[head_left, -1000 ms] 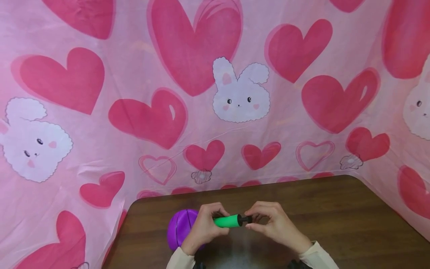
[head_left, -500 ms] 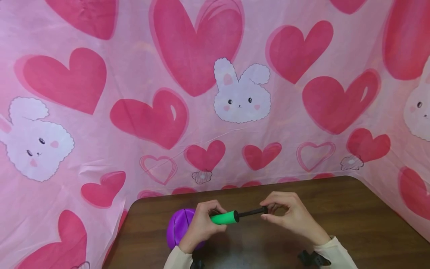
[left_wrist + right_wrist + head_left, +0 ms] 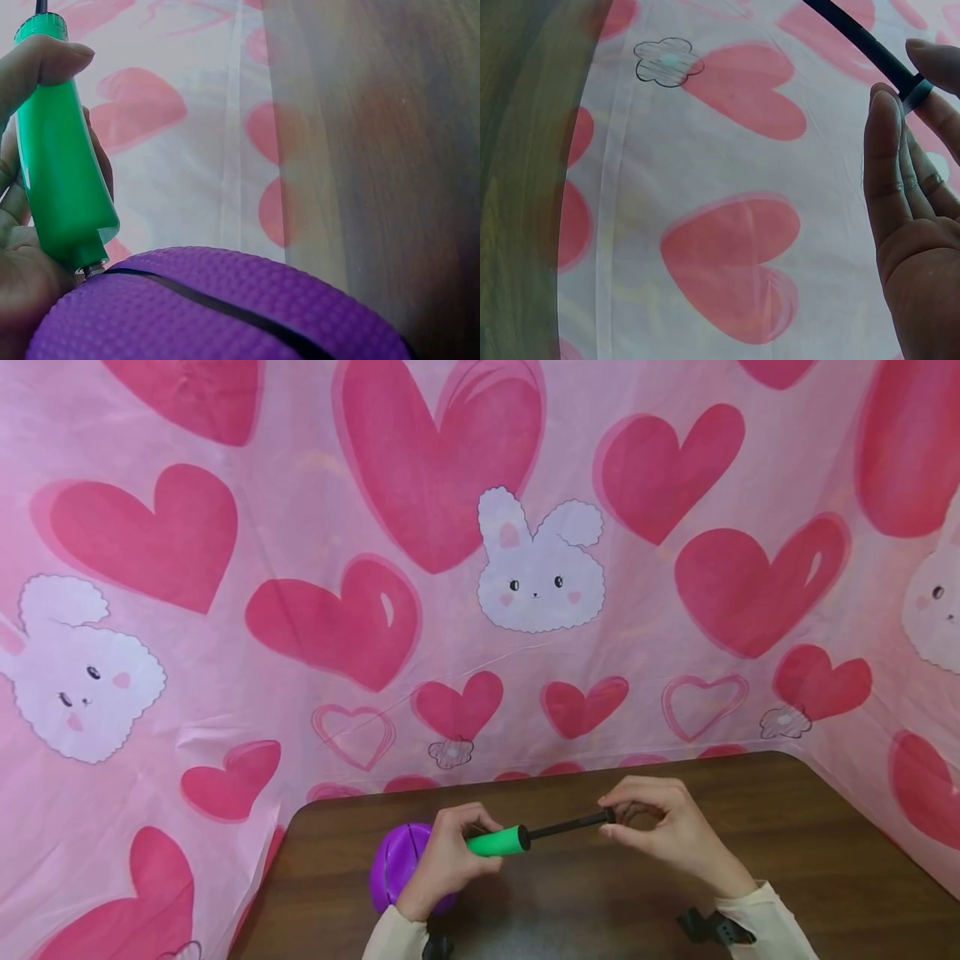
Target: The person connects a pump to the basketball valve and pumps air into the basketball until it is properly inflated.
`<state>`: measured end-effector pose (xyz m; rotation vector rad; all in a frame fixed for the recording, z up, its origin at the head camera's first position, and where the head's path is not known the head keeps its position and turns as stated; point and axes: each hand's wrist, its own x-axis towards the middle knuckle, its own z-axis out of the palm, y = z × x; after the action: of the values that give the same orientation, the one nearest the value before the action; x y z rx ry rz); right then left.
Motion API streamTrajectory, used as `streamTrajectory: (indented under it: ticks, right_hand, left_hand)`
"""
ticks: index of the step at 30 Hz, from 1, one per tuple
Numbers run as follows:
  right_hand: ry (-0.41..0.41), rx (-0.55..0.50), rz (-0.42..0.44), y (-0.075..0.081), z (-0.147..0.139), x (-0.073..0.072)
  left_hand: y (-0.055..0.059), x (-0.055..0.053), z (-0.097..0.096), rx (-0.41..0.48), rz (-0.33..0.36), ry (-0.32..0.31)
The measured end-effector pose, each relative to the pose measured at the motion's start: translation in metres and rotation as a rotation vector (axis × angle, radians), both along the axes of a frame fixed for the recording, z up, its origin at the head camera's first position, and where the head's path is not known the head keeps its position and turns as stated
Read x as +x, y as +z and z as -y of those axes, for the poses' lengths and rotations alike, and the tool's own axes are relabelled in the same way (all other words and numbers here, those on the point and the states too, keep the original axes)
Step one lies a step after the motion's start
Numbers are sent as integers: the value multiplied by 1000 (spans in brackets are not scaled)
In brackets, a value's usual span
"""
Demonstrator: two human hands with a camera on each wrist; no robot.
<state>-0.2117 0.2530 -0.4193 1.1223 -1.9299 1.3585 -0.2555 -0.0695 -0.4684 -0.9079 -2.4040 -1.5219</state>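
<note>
A green hand pump [image 3: 498, 842] lies across my left hand [image 3: 448, 856], whose thumb and fingers wrap its barrel. From the barrel's right end a black plunger rod [image 3: 570, 826] sticks far out, tilted slightly up. My right hand [image 3: 670, 827] pinches the black knob at the rod's end; in the right wrist view the knob [image 3: 915, 91] sits between thumb and fingers. A purple ball [image 3: 400, 866] with black lines is partly hidden behind my left hand. In the left wrist view the pump's metal tip [image 3: 91, 268] meets the purple ball [image 3: 225, 300] at its surface.
The brown wooden table [image 3: 600, 902] has rounded far corners. A pink cloth [image 3: 420, 635] printed with hearts and rabbits hangs behind it and along both sides. A black strap device [image 3: 716, 928] is worn at the right wrist.
My right hand has drawn the plunger knob right and slightly upward, so the rod now extends much farther from the barrel. The left hand and pump have shifted slightly left.
</note>
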Motion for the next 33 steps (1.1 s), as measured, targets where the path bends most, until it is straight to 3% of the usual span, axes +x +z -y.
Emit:
streamTrajectory:
  ticks: [8,24,33]
  right_hand:
    - [46,-28,34,-6,5,-2]
    - [-11,-28,149,-44,59,3]
    - [-39,9,116,-43,62,3]
  left_hand:
    - [1,0,0,1,-9,-5]
    - [0,8,-11,-42,-15,-47]
    - [0,8,-12,-44,-11,-50]
